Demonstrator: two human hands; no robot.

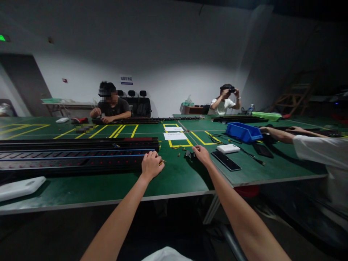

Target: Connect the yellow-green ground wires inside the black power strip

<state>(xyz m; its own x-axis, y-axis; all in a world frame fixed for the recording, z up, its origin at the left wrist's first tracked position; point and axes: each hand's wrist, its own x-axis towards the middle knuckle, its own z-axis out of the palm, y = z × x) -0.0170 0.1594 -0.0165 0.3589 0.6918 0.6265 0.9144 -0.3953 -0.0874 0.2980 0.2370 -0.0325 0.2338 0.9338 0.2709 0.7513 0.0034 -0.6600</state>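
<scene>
My left hand (151, 166) is closed over the right end of a long black strip (108, 163) with red dots and blue edges. A small yellow piece (161, 162) shows beside its fingers; whether the hand touches it is unclear. My right hand (202, 155) is just above the green table, thumb and fingers pinched together. Anything between those fingertips is too small to make out. Close to the left of them lies a small dark grey piece (188, 154), and tiny yellowish bits (178, 154) are scattered nearby.
To the right lie a phone (226, 160), a white power bank (228, 148), cables and a blue bin (243, 131). A co-worker's arm (280, 135) reaches in there. More black strips (78, 143) lie behind mine. A white device (23, 187) sits at front left. Two people sit opposite.
</scene>
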